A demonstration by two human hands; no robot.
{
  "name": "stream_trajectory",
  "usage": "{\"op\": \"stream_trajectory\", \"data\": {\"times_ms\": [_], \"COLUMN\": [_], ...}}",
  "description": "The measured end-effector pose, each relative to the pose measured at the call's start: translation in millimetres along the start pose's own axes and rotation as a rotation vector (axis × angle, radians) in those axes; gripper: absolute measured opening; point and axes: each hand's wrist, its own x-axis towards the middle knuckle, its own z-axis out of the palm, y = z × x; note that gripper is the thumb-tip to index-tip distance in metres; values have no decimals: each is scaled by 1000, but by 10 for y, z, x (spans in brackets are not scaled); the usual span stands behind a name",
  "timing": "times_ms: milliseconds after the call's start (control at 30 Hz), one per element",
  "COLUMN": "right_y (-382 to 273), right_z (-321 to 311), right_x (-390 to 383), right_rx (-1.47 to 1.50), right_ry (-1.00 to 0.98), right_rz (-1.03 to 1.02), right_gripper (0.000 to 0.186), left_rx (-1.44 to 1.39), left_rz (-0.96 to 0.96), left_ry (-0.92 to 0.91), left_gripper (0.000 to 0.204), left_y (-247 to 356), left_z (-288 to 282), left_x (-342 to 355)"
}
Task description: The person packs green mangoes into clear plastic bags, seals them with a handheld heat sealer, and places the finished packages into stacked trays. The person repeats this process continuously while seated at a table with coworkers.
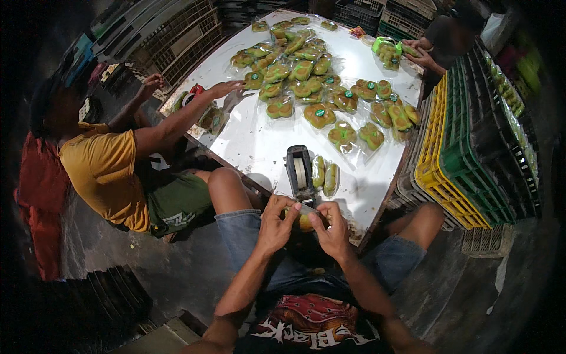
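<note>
At the table's near edge, my left hand (276,227) and my right hand (332,233) pinch a clear plastic bag of green-brown bread (305,223) between thumbs and fingers. My hands partly hide the bread. Just beyond them stands a black tape dispenser (301,177) with a pale roll, its front end close to my fingertips. Right of the dispenser lies a clear bag with two long green bread rolls (325,176). Farther off, many bagged green-brown breads (308,88) are heaped on the white table (259,141), several with small round green stickers.
On the left sits a person in a yellow shirt (106,171), one hand reaching to the heap near a red tape dispenser (193,94). Another person (451,41) at the far right holds bread beside a bright green tape dispenser (386,41). Stacked crates (451,159) stand against the table's right side.
</note>
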Motion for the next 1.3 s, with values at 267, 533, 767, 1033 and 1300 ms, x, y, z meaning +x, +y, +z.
{"op": "stream_trajectory", "data": {"times_ms": [267, 533, 767, 1033, 1300], "right_y": [163, -8, 822, 738, -4], "right_z": [249, 403, 558, 125, -349], "right_x": [-181, -189, 593, 369, 459], "right_rx": [367, 595, 204, 14, 12], "right_ry": [-97, 1, 187, -211, -490], "right_rz": [-17, 178, 514, 204, 109], "right_gripper": [25, 45, 39, 30, 37], "left_rx": [-20, -634, -1042, -1042, -597], "left_rz": [22, -406, -652, -663, -460], "left_ry": [191, 207, 50, 11, -308], "left_gripper": [15, 29, 38, 47, 69], "left_y": [-16, -38, -141, -1, -47], "left_z": [140, 186, -7, -365, -216], "left_x": [-175, -156, -129, -38, -6]}}
